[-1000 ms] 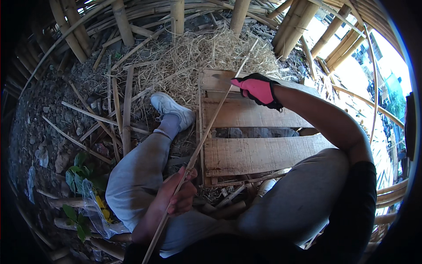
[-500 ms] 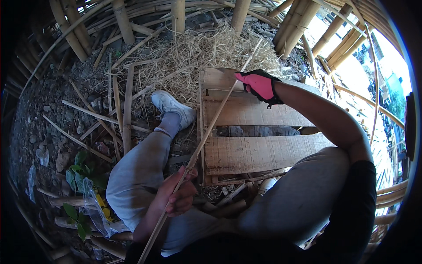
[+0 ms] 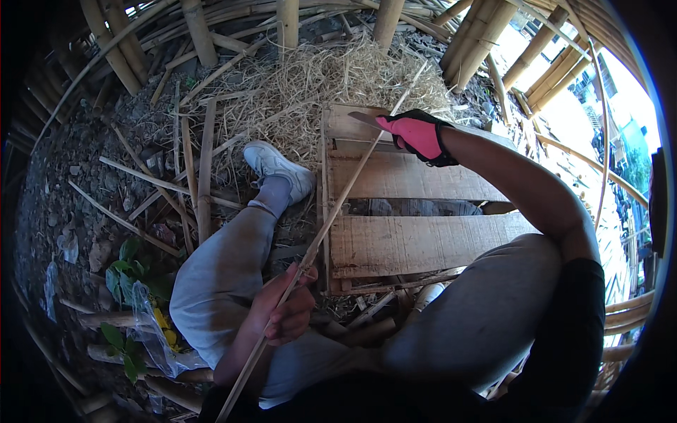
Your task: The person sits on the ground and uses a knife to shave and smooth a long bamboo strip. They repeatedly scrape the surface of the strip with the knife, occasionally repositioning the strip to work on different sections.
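Bamboo strip [image 3: 328, 225] slants from 7 to 1 o'clock past the slatted wooden surface [image 3: 423, 243], clamped in the bare left hand [image 3: 293, 310]; the pink-gloved right hand [image 3: 419, 137] closes on a knife [image 3: 365, 118], its blade broader in view than half a second ago, so work seems ongoing.

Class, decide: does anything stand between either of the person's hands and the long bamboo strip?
Nothing visible separates the bare left hand from the bamboo strip, which it grips directly. At the right hand, a pink-and-black glove comes between skin and strip; a knife blade juts out left of the strip there.
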`<state>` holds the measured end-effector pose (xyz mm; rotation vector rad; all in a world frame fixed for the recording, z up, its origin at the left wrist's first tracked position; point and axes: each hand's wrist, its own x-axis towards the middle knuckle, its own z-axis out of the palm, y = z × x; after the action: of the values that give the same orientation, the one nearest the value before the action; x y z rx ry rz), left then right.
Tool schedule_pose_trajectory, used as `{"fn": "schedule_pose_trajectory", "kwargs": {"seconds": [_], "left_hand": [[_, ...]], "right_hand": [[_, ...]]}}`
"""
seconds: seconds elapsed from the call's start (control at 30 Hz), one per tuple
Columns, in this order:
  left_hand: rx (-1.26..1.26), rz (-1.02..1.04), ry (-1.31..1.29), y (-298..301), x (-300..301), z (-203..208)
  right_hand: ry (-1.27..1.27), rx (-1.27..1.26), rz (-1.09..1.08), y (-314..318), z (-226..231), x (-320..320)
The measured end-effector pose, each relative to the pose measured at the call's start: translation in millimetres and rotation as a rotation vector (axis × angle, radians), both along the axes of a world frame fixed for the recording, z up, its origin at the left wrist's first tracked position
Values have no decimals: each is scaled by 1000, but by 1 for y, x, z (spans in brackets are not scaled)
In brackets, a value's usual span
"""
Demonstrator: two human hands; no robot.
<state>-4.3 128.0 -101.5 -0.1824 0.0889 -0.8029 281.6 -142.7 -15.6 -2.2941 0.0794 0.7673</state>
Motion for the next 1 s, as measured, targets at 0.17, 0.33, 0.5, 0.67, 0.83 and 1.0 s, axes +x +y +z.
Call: {"fn": "schedule_pose_trajectory", "kwargs": {"seconds": [0.17, 0.33, 0.5, 0.67, 0.83, 1.0], "left_hand": [[-78, 28, -41, 4, -2, -8], [-12, 46, -14, 4, -4, -5], [-62, 6, -8, 2, -3, -3], [-99, -11, -27, 4, -7, -5], [-113, 36, -19, 2, -10, -5], [-27, -19, -38, 1, -4, -8]], "right_hand": [[207, -80, 248, 50, 38, -45], [-13, -100, 142, 49, 20, -43], [-9, -78, 50, 30, 25, -28], [62, -72, 99, 36, 39, -47], [-12, -26, 36, 40, 21, -44], [-163, -279, 156, 29, 15, -38]]}}
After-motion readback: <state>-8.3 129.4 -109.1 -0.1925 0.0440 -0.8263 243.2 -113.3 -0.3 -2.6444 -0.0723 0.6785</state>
